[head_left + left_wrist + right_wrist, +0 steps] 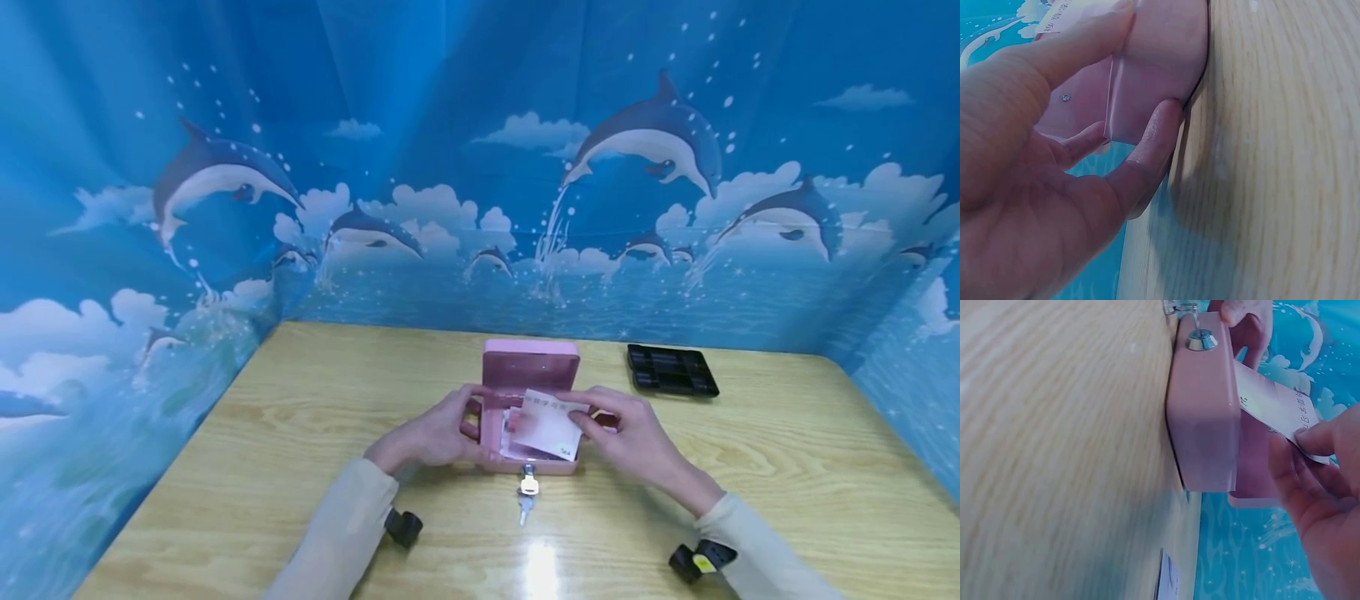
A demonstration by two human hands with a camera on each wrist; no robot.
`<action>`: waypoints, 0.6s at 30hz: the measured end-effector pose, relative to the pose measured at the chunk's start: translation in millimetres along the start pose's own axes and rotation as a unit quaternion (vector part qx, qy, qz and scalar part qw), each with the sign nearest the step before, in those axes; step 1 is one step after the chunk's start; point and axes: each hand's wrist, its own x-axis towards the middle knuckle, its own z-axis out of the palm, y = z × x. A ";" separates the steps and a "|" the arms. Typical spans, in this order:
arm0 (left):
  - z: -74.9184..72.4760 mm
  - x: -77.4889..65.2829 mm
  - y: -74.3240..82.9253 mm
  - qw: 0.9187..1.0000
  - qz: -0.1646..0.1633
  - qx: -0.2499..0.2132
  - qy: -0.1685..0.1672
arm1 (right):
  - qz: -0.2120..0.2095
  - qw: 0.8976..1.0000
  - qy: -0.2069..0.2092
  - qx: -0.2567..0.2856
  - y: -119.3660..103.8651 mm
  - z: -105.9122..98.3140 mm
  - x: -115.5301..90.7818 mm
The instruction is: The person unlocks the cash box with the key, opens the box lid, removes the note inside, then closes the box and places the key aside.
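Observation:
A small pink metal box (530,467) stands on the table with its lid (531,367) up at the back. My left hand (446,427) grips the box's left side, thumb and fingers spread along the wall and rim. Between thumb and fingers, my right hand (633,433) pinches a white paper card (546,429) tilted over the box opening. Printed characters run along the card's top edge, with a green mark in one corner. Other papers (507,437) lie inside, partly hidden by the card. Keys (528,485) hang from the lock (1202,340) at the front.
A black compartment tray (672,371) lies at the back right of the wooden table (337,375). Beyond the table hangs a blue dolphin curtain (450,167). Right of the box, a flat printed piece (1168,578) lies on the table, mostly hidden by my right hand in the head view.

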 end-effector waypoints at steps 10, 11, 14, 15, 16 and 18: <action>0.6 0.3 -0.3 1.000 0.000 0.013 0.002 | 0.055 0.998 0.015 0.020 -1.7 -13.8 -6.6; 0.7 0.3 -0.1 1.000 0.000 0.010 0.002 | 0.061 0.998 0.015 0.017 -1.4 -15.8 -7.1; 0.5 0.2 1.1 1.000 -0.004 0.000 0.001 | 0.085 0.996 0.011 0.007 -0.9 -21.7 -7.9; 0.3 0.1 1.3 1.000 -0.004 0.000 0.000 | 0.091 0.996 0.008 0.006 -1.0 -23.7 -8.2; -0.2 0.2 1.2 1.000 -0.002 0.002 -0.001 | 0.097 0.995 0.005 0.005 -0.6 -25.7 -8.5; -1.0 0.6 1.4 1.000 0.001 0.010 -0.004 | 0.106 0.994 0.000 0.005 -0.6 -30.0 -9.5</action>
